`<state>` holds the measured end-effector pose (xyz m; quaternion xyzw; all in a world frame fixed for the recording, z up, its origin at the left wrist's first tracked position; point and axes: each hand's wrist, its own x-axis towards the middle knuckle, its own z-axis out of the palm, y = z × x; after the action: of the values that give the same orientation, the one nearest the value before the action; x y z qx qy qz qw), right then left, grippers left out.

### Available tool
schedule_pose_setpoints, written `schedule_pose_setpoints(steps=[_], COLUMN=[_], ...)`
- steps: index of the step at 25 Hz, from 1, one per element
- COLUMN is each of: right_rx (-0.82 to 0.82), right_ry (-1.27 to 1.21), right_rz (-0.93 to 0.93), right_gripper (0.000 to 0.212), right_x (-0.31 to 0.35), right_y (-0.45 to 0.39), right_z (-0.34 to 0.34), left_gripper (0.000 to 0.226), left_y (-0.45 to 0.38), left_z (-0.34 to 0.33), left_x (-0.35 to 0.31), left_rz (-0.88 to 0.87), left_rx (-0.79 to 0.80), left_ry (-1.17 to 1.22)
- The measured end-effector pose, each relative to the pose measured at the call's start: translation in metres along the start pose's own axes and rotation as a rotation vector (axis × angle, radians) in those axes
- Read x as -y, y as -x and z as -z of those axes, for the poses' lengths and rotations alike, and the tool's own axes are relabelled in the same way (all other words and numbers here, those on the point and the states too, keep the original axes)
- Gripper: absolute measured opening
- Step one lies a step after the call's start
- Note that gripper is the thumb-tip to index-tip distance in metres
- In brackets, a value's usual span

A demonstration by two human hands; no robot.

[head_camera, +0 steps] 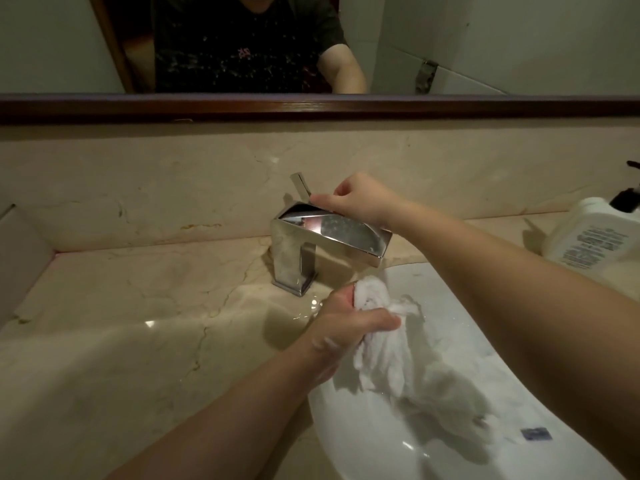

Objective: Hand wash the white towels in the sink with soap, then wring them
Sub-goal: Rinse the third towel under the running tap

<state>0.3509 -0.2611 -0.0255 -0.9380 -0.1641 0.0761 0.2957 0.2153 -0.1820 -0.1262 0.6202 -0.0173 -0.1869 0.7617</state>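
A: Marble bench [138, 306] across the left and middle of the frame, white sink [398, 445] at lower right, and a chrome tap [329, 237] dead centre behind the basin.

B: At the far right edge there's a white pump bottle [595, 237] standing on the bench, partly cut off. Along the top runs a dark-framed mirror [311, 109], a dark shirt reflected in it.

A: Nothing blocks the towel [398, 358] — it hangs in plain sight over the sink, just below the spout.

B: And the left hand [346, 327] has it: forearm reaching in from bottom centre, fingers and thumb curled tight round the bunched top end, the rest trailing down into the basin. Suds on the back of that hand.

A: Right hand [360, 202] is up at centre, its forearm stretching across from the right edge above the sink. That grip is curled too, fingertips pinching the tap's lever [304, 188] at the top of the fitting.

B: A small blue label [536, 434] shows low in the basin.
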Motion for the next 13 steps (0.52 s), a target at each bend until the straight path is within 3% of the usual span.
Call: schedule_pose_setpoints(steps=[6,9,13], right_rx=[-0.085,-0.136,-0.143], right_ry=[-0.140,-0.001,0.034], right_rz=[0.056,0.091,0.033], right_gripper=[0.061,0.065,0.059], right_x=[0.001,0.006,0.001], right_y=[-0.005,-0.010,-0.016], right_z=[-0.004,-0.005,-0.001], left_gripper=[0.045,0.050,0.037], left_y=[-0.005,-0.004,-0.004], left_z=[0.001,0.000,0.000], left_x=[0.002,0.003,0.001], left_rz=[0.031,0.051,0.055], left_rx=[-0.062,-0.061,-0.064], left_ry=[-0.032,-0.035,0.005])
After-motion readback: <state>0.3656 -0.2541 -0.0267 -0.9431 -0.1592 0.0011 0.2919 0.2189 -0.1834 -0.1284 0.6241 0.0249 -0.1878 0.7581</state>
